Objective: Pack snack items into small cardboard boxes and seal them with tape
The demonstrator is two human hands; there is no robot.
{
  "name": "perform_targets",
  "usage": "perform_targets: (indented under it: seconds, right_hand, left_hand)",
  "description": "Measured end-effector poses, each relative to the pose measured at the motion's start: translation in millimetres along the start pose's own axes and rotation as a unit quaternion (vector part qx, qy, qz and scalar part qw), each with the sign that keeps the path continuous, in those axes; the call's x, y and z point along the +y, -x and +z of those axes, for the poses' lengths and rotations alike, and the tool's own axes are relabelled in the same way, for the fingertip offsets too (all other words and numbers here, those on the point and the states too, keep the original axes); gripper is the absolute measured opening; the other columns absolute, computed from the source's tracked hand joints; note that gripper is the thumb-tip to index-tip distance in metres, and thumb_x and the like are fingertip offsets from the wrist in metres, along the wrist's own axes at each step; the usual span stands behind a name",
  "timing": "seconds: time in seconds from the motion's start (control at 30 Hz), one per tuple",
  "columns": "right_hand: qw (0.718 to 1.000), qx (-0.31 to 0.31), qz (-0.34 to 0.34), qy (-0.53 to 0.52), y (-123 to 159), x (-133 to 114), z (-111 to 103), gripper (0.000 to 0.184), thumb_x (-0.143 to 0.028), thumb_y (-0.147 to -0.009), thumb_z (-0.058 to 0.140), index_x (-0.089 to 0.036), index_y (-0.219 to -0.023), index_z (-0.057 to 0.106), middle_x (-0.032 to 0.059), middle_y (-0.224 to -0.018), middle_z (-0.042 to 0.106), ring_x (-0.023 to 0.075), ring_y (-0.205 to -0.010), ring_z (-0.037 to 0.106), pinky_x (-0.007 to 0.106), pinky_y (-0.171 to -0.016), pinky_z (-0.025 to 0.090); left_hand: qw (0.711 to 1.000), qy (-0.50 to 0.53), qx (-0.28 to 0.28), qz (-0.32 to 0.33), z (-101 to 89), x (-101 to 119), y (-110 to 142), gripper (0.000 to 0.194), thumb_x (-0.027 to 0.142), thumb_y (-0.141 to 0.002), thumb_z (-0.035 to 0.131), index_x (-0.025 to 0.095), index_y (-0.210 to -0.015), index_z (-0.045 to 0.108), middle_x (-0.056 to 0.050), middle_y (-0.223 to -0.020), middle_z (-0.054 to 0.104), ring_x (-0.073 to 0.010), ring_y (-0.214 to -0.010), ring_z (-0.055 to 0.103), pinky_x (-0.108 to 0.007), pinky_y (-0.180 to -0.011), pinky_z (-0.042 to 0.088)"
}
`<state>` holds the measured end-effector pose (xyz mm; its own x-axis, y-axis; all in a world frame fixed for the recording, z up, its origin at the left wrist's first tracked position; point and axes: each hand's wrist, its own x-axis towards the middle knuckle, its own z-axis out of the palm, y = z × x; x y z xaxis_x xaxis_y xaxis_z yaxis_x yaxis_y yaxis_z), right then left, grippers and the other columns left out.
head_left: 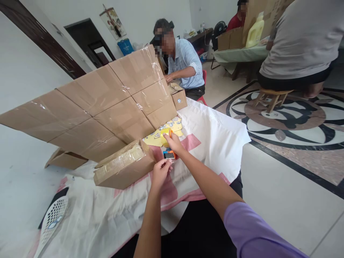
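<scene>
My right hand (174,144) is wrapped round a yellow, partly see-through cylinder (165,133) with an orange ring at one end; its exact kind is unclear. Nearer to me, the fingers of my left hand (161,171) are pinched together, and whatever they hold is too small to name. Between both hands lies a small blue and orange object (169,154) with a dark face. A yellow patterned sheet (176,125) spreads under and beyond the cylinder. Left of my hands, a taped cardboard box (131,168) rests on the white and pink cloth (212,143).
A tall cardboard panel (107,100) leans up across the table. Behind it sits a person in a light blue shirt (188,59) beside a small open box (179,98). A white perforated racket (55,215) lies at left. Another person sits on a wooden stool (271,98).
</scene>
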<state>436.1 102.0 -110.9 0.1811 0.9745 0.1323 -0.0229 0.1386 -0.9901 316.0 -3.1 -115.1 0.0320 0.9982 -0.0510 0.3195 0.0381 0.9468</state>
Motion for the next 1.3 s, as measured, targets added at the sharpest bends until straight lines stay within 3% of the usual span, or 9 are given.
perform_targets:
  seconds: [0.27,0.53,0.7,0.9,1.3]
  right_hand:
    - [0.998,-0.049,0.023,-0.032,5.7,5.4,-9.5,0.051,-0.070,-0.083,0.058,-0.024,-0.066,0.042,-0.0045,-0.057,0.038,0.0146,-0.059,0.044,0.027,-0.057,0.038]
    - [0.998,-0.040,0.004,-0.051,0.6,-4.8,-12.9,0.058,-0.075,-0.089,0.044,-0.025,-0.062,0.031,-0.0056,-0.057,0.029,0.0128,-0.054,0.032,0.027,-0.051,0.030]
    - [0.996,-0.036,-0.008,-0.079,-1.1,-22.0,-10.4,0.055,-0.072,-0.092,0.038,-0.024,-0.064,0.036,-0.0039,-0.058,0.035,0.0134,-0.055,0.035,0.028,-0.053,0.032]
    - [0.997,-0.015,0.002,-0.078,0.3,-35.8,-15.5,0.053,-0.069,-0.091,0.045,-0.023,-0.064,0.040,-0.0020,-0.059,0.041,0.0144,-0.058,0.039,0.029,-0.055,0.033]
    - [0.995,0.001,0.032,-0.092,-2.1,-52.2,-33.2,0.056,-0.070,-0.089,0.044,-0.021,-0.064,0.051,0.0016,-0.061,0.052,0.0180,-0.062,0.052,0.030,-0.056,0.039]
  left_hand:
    - [0.998,0.049,0.000,-0.039,-4.7,2.0,6.0,0.044,0.056,-0.070,0.071,0.019,-0.058,0.052,0.004,-0.049,0.046,-0.0077,-0.047,0.037,-0.021,-0.048,0.029]
    - [0.999,0.034,0.027,-0.026,6.9,9.0,19.4,0.042,0.053,-0.069,0.070,0.020,-0.054,0.050,0.003,-0.048,0.048,-0.0090,-0.045,0.039,-0.022,-0.046,0.028]
    - [0.999,0.026,0.046,0.007,8.7,18.2,31.1,0.040,0.049,-0.073,0.067,0.020,-0.054,0.048,0.004,-0.048,0.046,-0.0094,-0.047,0.040,-0.022,-0.050,0.031]
    - [0.995,0.034,0.084,0.035,17.9,18.4,46.5,0.041,0.048,-0.079,0.064,0.021,-0.057,0.043,0.004,-0.052,0.041,-0.0103,-0.053,0.038,-0.023,-0.053,0.030]
    - [0.994,0.092,0.059,0.004,31.2,34.9,62.7,0.036,0.045,-0.080,0.062,0.021,-0.065,0.039,0.008,-0.054,0.033,-0.0071,-0.048,0.028,-0.021,-0.050,0.026]
